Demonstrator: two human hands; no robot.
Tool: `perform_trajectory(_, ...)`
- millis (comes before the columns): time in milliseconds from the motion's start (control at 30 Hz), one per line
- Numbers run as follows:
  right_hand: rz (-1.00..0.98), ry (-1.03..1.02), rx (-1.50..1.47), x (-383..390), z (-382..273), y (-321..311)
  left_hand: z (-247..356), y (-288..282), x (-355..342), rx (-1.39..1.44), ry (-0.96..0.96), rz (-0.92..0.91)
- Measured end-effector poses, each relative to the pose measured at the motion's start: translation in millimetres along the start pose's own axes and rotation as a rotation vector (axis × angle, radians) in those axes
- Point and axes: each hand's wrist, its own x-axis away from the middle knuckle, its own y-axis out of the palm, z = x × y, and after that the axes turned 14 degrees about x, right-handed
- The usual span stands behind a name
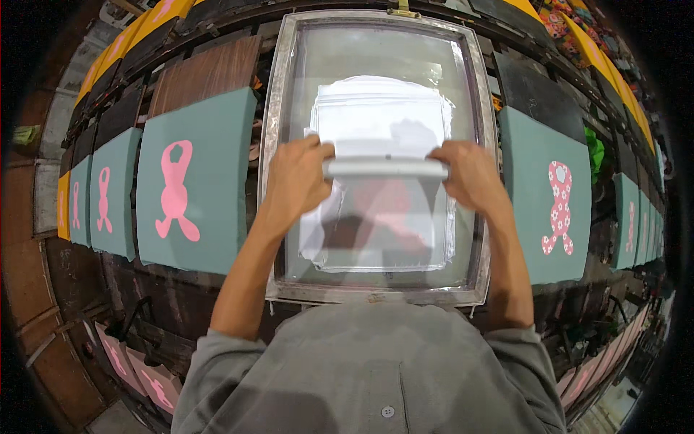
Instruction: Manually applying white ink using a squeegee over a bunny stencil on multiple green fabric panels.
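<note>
A pale squeegee (387, 169) lies crosswise over a screen-printing frame (276, 137), slightly blurred by motion. My left hand (300, 173) is closed around its left end, and my right hand (470, 172) grips the right end. Inside the metal rim, white ink (361, 116) or a white coating covers the middle of the mesh with a ragged edge. Below the squeegee, a faint pinkish shape (383, 210) shows through the mesh. The squeegee's lower edge and the fabric under the screen are hidden or unclear.
To the left, a grey-green fabric panel (224, 181) bears a plain pink figure. At the right, another green panel (520, 188) carries a flower-patterned pink figure. Several more panels line both sides, yellow ones (611, 65) farther back. Pink pieces (155, 380) hang at the lower left.
</note>
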Motion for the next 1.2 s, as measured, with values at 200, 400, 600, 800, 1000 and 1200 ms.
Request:
perform_trajectory(200,-0.033,-0.01,-0.071,114,-45,15,55,2,105,0.021,-0.092,-0.117)
perform_trajectory(400,-0.086,-0.009,-0.107,142,-57,6,70,0,134,0.021,-0.08,-0.145)
perform_trajectory(600,0.055,-0.001,-0.003,69,-24,-13,43,-26,48,-0.026,-0.031,-0.146)
perform_trajectory(800,0.196,0.046,0.021,-63,21,-23,-25,-22,-69,-0.033,-0.018,0.022)
perform_trajectory(1000,-0.015,0.086,0.027,-109,45,-14,-39,-13,-106,-0.043,-0.075,0.012)
perform_trajectory(1200,0.046,0.01,-0.064,-75,30,-11,-21,-16,-73,-0.004,-0.179,-0.037)
